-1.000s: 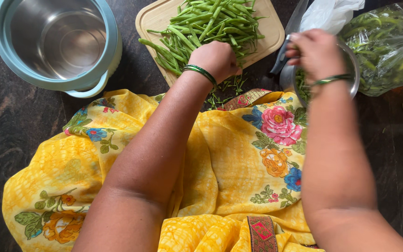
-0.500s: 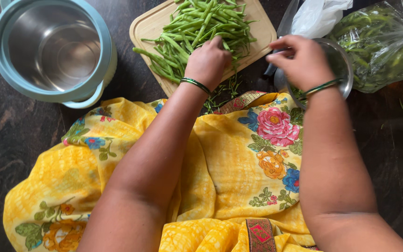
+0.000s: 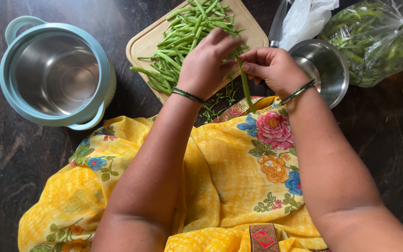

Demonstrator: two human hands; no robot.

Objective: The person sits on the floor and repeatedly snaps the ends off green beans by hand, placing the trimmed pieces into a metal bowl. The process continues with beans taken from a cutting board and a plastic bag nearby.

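Note:
A pile of green beans point(image 3: 190, 28) lies on a pale wooden cutting board point(image 3: 145, 44) on the dark floor. My left hand point(image 3: 206, 63) and my right hand point(image 3: 274, 70) meet at the board's near right corner. Both pinch the top end of a single green bean point(image 3: 246, 91) that hangs down toward my lap. Each wrist wears a thin green bangle. Small green trimmings point(image 3: 218, 100) lie scattered on the floor just below the board.
A light blue pot with a steel inside point(image 3: 57, 74) stands at the left. A small steel bowl point(image 3: 325, 70) sits right of my hands, a knife blade point(image 3: 277, 23) and white plastic point(image 3: 306, 18) behind it. A clear bag of beans point(image 3: 374, 39) lies far right. Yellow flowered cloth point(image 3: 220, 182) covers my lap.
My right hand has moved left from the steel bowl to meet my left hand. Both now hold one bean pulled off the pile.

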